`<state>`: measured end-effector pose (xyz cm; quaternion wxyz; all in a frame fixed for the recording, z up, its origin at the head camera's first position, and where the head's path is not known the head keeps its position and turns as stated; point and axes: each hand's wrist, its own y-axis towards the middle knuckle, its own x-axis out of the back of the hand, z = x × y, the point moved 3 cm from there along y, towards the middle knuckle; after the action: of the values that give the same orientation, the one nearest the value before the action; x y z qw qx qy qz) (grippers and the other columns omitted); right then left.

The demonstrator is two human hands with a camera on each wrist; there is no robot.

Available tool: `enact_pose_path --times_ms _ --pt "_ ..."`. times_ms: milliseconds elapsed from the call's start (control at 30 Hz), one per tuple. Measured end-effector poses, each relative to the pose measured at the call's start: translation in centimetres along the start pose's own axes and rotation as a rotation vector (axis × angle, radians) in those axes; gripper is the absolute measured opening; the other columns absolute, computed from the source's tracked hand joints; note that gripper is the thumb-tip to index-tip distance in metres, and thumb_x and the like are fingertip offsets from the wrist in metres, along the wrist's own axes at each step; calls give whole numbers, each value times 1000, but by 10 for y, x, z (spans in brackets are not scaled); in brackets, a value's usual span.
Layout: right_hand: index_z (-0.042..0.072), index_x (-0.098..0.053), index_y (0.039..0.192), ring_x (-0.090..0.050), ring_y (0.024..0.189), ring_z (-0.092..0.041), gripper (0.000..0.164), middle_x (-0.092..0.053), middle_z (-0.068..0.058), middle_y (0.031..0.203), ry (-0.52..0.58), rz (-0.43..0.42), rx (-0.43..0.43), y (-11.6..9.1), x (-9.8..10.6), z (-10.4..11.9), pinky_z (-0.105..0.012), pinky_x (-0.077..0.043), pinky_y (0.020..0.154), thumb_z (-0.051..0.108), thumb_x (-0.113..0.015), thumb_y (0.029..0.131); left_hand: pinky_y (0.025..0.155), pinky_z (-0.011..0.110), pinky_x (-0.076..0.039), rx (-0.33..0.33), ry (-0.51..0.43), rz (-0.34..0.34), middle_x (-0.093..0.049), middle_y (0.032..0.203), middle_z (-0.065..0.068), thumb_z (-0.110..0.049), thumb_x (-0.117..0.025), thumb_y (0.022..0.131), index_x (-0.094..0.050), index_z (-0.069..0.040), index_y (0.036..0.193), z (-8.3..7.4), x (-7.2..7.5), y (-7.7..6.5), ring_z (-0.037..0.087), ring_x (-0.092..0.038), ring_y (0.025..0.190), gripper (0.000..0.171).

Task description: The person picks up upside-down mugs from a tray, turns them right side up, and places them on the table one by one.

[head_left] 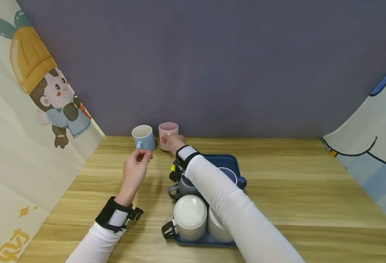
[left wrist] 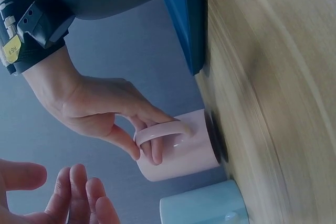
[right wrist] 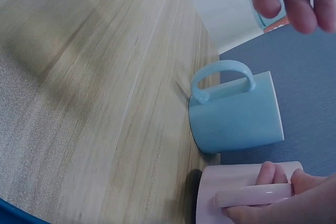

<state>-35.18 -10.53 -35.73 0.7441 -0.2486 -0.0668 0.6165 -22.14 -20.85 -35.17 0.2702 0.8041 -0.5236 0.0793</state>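
My right hand (head_left: 176,142) holds a pink mug (left wrist: 191,153) by its handle, with fingers through the loop and the thumb against it. The mug is upright, its base close to the wooden table, a dark shadow along the bottom edge. Beside it on the left stands a light blue mug (right wrist: 236,116), also upright, handle toward me. My left hand (head_left: 135,171) hovers just in front of the blue mug, fingers loosely bent and holding nothing. In the left wrist view the left hand's fingers (left wrist: 79,192) are apart from both mugs.
A navy tray (head_left: 220,159) lies right of centre, partly beneath my right forearm. On it, several mugs stand upside down, among them a white ribbed mug (head_left: 190,213) with a black handle and a grey mug (head_left: 186,186). A dark grey wall (head_left: 212,73) rises behind the table.
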Motion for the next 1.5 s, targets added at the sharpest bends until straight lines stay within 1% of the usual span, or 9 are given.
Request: enact_pose_path --times_ms 100,300,567,733,933,1100,1233,1400,1500 --pt "-8 -57 120 -70 93 -27 45 -69 -21 105 -77 -12 21 7 -3 -2 -33 -55 81 -3 -72 78 67 21 -43 2 -2 -1 -68 92 15 -18 -57 95 -64 0 97 0 0 0 15 -58 80 19" --pt "-6 -60 106 -62 68 -25 55 -64 -14 95 -194 -48 102 106 -29 -39 -31 -52 51 -4 -83 56 67 21 -43 9 0 -5 -68 91 15 -17 -57 95 -64 0 97 0 0 -1 15 -57 79 18" --pt "5 -55 112 -59 55 -25 64 -58 -7 96 -175 39 -48 190 -56 -67 -34 -49 43 -11 -80 55 66 21 -42 11 7 -4 -69 92 16 -18 -57 95 -64 0 97 -1 0 1 13 -57 79 20" --pt "10 -51 115 -53 48 -24 71 -55 -7 94 -140 130 -142 178 -57 -62 -28 -40 37 -20 -75 55 66 22 -43 16 5 -8 -69 92 15 -18 -57 95 -64 0 97 -2 -1 2 15 -58 80 20" --pt "1 -55 103 -47 45 -19 40 -59 -14 81 -207 232 -189 155 -57 -56 -20 -34 36 -19 -64 69 66 22 -43 13 13 -21 -69 91 15 -18 -57 94 -65 -1 97 -3 -1 3 14 -58 78 19" --pt "0 -62 92 -51 50 -20 27 -63 -18 83 -194 293 -257 284 -95 -110 -23 -34 36 -12 -64 67 65 22 -43 15 11 -20 -69 91 15 -17 -57 94 -65 -1 96 -4 -3 2 14 -58 77 18" --pt "-1 -63 91 -49 52 -18 27 -60 -19 88 -179 320 -258 316 -104 -128 -22 -34 38 -11 -61 66 65 22 -43 4 8 -25 -69 90 15 -17 -58 94 -65 -1 96 -5 -3 2 13 -58 77 18" --pt "-5 -59 86 -44 52 -17 21 -55 -17 85 -150 382 -283 306 -100 -128 -24 -36 42 -14 -58 67 66 21 -44 0 5 -24 -69 90 15 -18 -57 94 -64 0 96 -6 -4 3 13 -58 76 19" --pt "-4 -56 87 -42 53 -16 18 -54 -18 88 -132 373 -271 273 -91 -117 -22 -35 42 -14 -54 73 66 20 -44 13 1 -19 -69 91 15 -18 -57 95 -64 0 97 -6 -4 2 13 -57 77 19"
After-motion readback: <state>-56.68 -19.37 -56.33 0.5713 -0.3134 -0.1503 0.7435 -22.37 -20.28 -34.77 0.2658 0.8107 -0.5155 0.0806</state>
